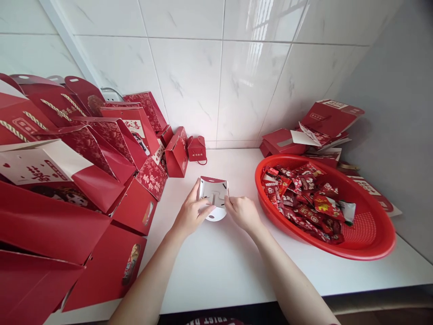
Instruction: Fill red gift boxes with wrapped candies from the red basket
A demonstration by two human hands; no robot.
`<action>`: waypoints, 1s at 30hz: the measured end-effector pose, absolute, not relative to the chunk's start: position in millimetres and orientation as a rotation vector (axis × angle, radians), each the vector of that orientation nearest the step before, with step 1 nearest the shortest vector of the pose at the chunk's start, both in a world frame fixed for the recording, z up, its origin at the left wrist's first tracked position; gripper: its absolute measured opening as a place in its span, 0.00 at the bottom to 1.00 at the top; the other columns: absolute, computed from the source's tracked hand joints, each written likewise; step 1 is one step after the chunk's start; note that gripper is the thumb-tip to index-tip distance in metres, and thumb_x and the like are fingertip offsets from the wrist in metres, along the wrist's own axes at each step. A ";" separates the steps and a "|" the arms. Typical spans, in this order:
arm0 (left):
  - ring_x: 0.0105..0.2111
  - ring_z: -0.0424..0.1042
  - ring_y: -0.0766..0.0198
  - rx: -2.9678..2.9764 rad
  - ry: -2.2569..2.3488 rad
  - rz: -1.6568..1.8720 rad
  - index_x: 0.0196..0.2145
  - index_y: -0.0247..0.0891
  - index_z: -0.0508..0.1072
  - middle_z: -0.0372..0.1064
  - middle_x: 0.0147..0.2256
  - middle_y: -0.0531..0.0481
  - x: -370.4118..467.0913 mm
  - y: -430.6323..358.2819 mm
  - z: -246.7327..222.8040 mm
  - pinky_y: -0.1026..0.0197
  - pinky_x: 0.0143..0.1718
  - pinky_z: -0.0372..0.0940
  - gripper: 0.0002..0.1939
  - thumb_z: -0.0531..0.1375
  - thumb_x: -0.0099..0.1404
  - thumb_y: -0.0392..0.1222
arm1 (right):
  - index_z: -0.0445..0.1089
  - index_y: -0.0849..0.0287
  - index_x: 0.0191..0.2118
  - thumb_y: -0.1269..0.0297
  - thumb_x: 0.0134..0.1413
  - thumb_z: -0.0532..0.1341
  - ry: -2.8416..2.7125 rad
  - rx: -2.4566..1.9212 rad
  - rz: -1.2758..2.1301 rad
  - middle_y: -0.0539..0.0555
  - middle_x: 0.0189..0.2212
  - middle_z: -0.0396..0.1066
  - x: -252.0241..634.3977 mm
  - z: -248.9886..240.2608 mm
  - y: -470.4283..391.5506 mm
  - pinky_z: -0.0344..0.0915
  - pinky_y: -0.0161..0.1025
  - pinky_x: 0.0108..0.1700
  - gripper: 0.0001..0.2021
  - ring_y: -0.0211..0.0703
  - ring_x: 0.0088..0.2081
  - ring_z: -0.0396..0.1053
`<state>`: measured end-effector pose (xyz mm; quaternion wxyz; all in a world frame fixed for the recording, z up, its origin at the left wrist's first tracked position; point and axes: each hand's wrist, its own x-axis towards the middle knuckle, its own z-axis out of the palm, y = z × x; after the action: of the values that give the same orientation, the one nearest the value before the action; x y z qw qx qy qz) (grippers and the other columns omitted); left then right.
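Observation:
A small gift box (214,187) stands on the table between my hands, its white inside facing up and its top flaps spread apart. My left hand (192,210) grips the box's left wall, with the thumb reaching across the near side. On the opposite wall, the curled fingers of my right hand (244,212) pinch the edge. A rounded white flap with a hole hangs toward me. Dark slots and a thin cord-like line show inside the box.
Many red gift boxes (128,203) crowd the left side. A small red box (196,149) with a cord handle stands by the tiled wall (189,90). At right, a red plastic basket (375,234) holds wrapped sweets (304,194). Behind it lie stacked red boxes (329,118).

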<state>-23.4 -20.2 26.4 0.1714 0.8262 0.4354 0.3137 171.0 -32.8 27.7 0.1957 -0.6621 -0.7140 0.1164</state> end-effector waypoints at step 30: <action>0.67 0.50 0.54 2.203 1.121 1.185 0.67 0.44 0.46 0.48 0.67 0.41 -10.1 -28.7 19.7 0.47 0.66 0.52 0.37 0.59 0.66 0.39 | 0.71 0.54 0.49 0.71 0.67 0.49 -1.835 -1.220 0.147 0.53 0.41 0.76 183.1 23.6 -31.4 0.63 0.44 0.47 0.15 0.45 0.43 0.71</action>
<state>-10.1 -28.7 19.7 0.1988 0.7877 0.4008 0.4235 183.1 -31.4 23.6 0.4500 -0.4934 -0.7420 0.0595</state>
